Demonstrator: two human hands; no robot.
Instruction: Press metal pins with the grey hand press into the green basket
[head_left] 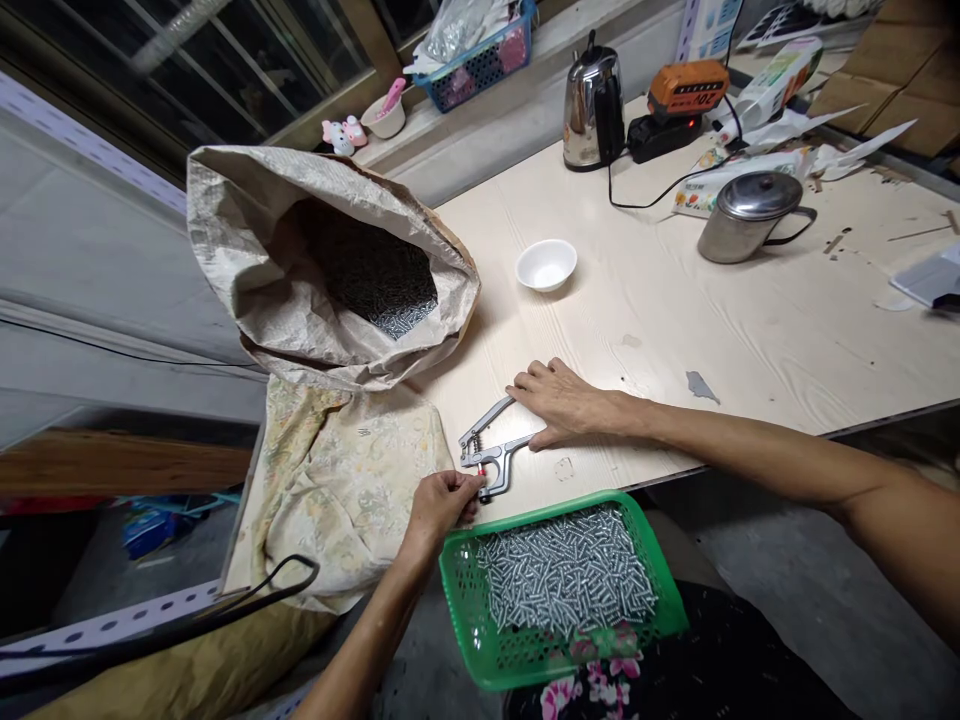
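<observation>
A pair of grey hand pliers [511,447] with a coil spring lies on the wooden table, its jaw pointing left. My right hand [561,402] is closed over the ends of its two spread handles. At the jaw, beside a small red part, the fingertips of my left hand [441,508] are pinched together; what they hold, if anything, is hidden. Just below my hands, a green plastic basket [469,630] rests at the table's front edge, over the lap. Many small silver ribbed metal pieces [570,575], like short springs or screws, fill it.
An open woven sack [217,205] of similar metal pieces stands at the left, near a flowered cloth [360,470]. Behind my right hand is a white bowl [546,264]. Farther back are a kettle [581,110], an orange battery [686,88] on a charger and a lidded steel mug [739,225].
</observation>
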